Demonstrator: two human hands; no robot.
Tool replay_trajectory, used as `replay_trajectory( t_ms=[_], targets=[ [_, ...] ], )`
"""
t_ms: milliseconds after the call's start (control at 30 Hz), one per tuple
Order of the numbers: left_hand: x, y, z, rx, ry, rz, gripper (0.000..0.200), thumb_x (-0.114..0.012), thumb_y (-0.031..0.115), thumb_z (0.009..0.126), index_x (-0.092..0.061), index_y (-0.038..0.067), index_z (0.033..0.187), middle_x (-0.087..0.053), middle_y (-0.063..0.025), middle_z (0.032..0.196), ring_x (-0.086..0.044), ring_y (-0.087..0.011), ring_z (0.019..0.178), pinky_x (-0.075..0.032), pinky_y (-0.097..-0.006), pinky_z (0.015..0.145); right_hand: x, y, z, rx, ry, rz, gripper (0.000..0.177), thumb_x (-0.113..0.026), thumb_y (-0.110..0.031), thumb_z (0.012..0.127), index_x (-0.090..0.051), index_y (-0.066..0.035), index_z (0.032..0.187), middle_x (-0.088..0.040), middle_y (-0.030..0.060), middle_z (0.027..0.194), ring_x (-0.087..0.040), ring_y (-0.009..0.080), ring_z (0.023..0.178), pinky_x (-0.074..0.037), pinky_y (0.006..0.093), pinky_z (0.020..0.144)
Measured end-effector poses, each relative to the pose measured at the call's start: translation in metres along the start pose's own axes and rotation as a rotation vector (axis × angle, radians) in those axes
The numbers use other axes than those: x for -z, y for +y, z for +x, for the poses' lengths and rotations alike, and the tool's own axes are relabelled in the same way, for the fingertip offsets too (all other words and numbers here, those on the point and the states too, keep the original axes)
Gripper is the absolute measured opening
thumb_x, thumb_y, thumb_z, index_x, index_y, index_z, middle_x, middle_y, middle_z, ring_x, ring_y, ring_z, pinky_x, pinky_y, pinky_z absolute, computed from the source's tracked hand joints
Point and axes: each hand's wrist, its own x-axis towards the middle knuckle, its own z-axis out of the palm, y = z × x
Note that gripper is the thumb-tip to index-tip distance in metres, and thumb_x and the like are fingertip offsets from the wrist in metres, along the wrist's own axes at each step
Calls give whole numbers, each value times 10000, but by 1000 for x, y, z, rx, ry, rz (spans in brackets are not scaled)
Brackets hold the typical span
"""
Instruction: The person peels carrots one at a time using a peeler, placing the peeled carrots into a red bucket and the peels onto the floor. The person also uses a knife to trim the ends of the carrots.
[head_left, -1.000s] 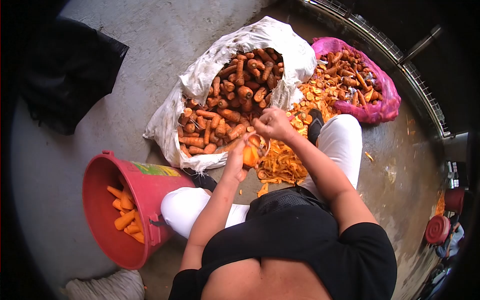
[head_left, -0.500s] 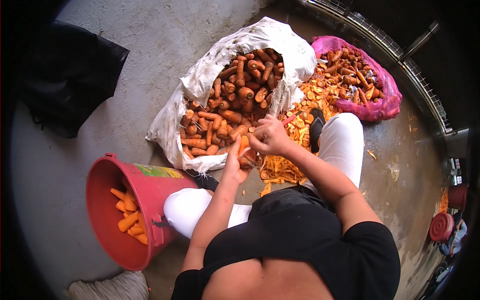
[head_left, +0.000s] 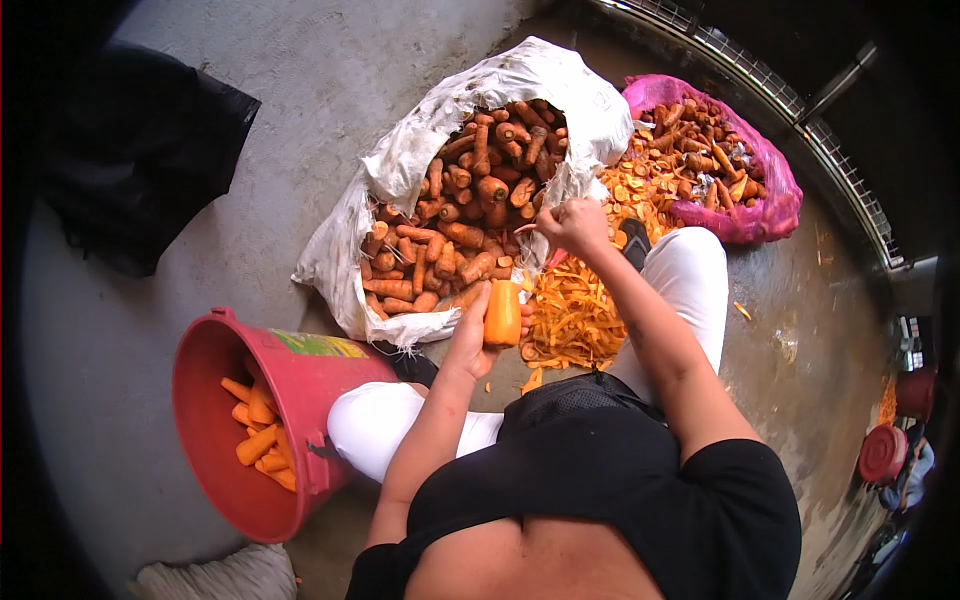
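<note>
A bright orange carrot [head_left: 502,313] is gripped in the left hand [head_left: 468,342], at the near side of the white sack [head_left: 540,75], with fingers wrapped around it. The right hand [head_left: 577,228] is held apart from it, in front of the white sack's right edge, with fingers bent; whether a tool is gripped there cannot be told.

For paring to be done well, the carrot is best kept firm by its lower part and turned little by little, so that each strip is taken beside the last. Strokes are best directed clear of the left fingertips, and the surface checked for dull patches; the visible side looks smooth, while the far side is hidden.

One carrot is held by two hands. One white sack is seen, filled with rough carrots [head_left: 490,190] too many to be counted. One pink sack [head_left: 770,200] is placed just beside it on the right. One red bucket [head_left: 315,390] is set to its near left, tilted, and at least six smooth carrots [head_left: 258,443] can be counted inside. Peelings [head_left: 570,320], beyond counting, are heaped at the white sack's near right. One black sheet [head_left: 150,150] is seen well to its left.
</note>
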Motion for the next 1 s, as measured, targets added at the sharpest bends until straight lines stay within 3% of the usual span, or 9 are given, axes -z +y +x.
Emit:
replay_trajectory(
  t_ms=[67, 100, 267, 400, 533, 733, 833, 900, 1000],
  targets=[
    [4, 2, 5, 28, -22, -100, 452, -448, 441, 965, -544, 40, 1151, -636, -109, 902, -626, -185, 736, -528, -305, 620, 12, -30, -16, -45, -152, 183, 452, -510, -333, 873, -626, -126, 488, -535, 15, 426, -512, 154, 428, -455, 332, 633],
    [4, 3, 6, 7, 5, -92, 443, -450, 432, 965, -542, 45, 1160, -632, -105, 934, -623, -186, 783, -531, -331, 656, 4, -36, -29, 247, 136, 251, 412, -538, -282, 849, -604, -134, 470, -515, 12, 425, -464, 159, 445, -429, 330, 600],
    [21, -8, 21, -11, 77, -173, 401, -464, 406, 963, -548, 68, 1159, -626, -82, 1025, -617, -196, 926, -538, -390, 780, 11, -64, -51, 619, 101, 304, 305, -616, -188, 725, -553, -114, 436, -549, -10, 476, -467, 178, 499, -357, 332, 559],
    [29, -10, 26, -41, 90, -118, 391, -478, 413, 957, -555, 75, 1139, -636, -69, 996, -637, -193, 889, -543, -334, 748, 9, -64, -49, 633, 116, 304, 305, -623, -192, 703, -532, -120, 421, -547, -2, 480, -470, 189, 490, -354, 330, 549],
    [10, -3, 13, -72, 102, 72, 406, -494, 430, 947, -556, 70, 1123, -644, -79, 933, -647, -184, 779, -541, -292, 646, 4, -53, -39, 500, 139, 354, 316, -606, -211, 738, -559, -137, 434, -517, 2, 455, -467, 187, 481, -379, 332, 565],
    [-4, -1, -4, 7, 2, 139, 456, -469, 451, 955, -557, 38, 1127, -628, -100, 825, -629, -169, 699, -531, -304, 614, -10, 25, 4, 40, 119, -111, 390, -546, -321, 807, -650, -94, 507, -543, 26, 430, -538, 213, 428, -482, 334, 686],
    [0, 1, -1, 0, 24, 35, 451, -452, 450, 963, -564, 44, 1122, -630, -80, 842, -631, -156, 742, -534, -322, 651, 9, -12, -12, -87, -28, 296, 398, -552, -308, 807, -629, -91, 483, -519, 28, 397, -546, 201, 413, -471, 346, 649],
    [4, 2, 5, 1, 37, -27, 437, -444, 449, 966, -561, 61, 1131, -635, -60, 886, -629, -145, 778, -533, -325, 670, 9, -29, -29, 270, 39, 248, 331, -574, -244, 803, -635, -124, 500, -494, 22, 431, -488, 170, 467, -410, 309, 586],
    [6, -2, 11, 12, 173, -113, 378, -469, 428, 961, -560, 108, 1139, -632, -7, 964, -622, -124, 832, -529, -316, 688, 11, -56, -49, 541, 129, 326, 353, -598, -225, 772, -554, -112, 440, -508, -5, 437, -455, 171, 465, -367, 315, 556]
  ],
)
